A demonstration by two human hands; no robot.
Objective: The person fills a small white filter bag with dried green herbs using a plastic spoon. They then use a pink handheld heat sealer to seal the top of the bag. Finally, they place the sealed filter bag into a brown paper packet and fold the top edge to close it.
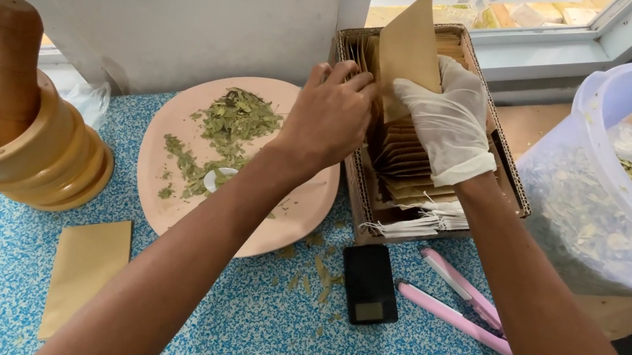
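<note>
Paper bags [406, 162], small, tan and flat, stood on edge in a tight row inside a cardboard box [518, 178] at about one o'clock from the middle of the blue speckled table [242, 333]; their white strings and tags [422, 218] spilled out at the near end, probably because the row was packed front to back. One bag [409, 45] stuck up above the rest, tilted toward twelve o'clock. The right hand [446, 118], in a white glove, had its fingers closed against that raised bag from the three o'clock side, and the bag's lower part was hidden behind the glove, so I could not tell how firmly it was pinched. The left hand [329, 117], bare, curled over the box's nine o'clock wall, its fingertips [363, 83] bent into the row right beside the raised bag, seemingly parting the neighbours; whether they clamped anything I could not tell.

At nine o'clock from the box sat a pink plate [284, 223] with crushed green leaves [227, 127] and a small white spoon [215, 179]. Further toward nine o'clock stood a wooden mortar [43, 162] with its pestle [11, 65] leaning upright inside. A loose bag [85, 268] lay flat at seven o'clock. A small black scale [369, 284] and a pink heat sealer [460, 303] lay near five o'clock, and a clear plastic tub [620, 206] of dried leaves sat at three o'clock.
</note>
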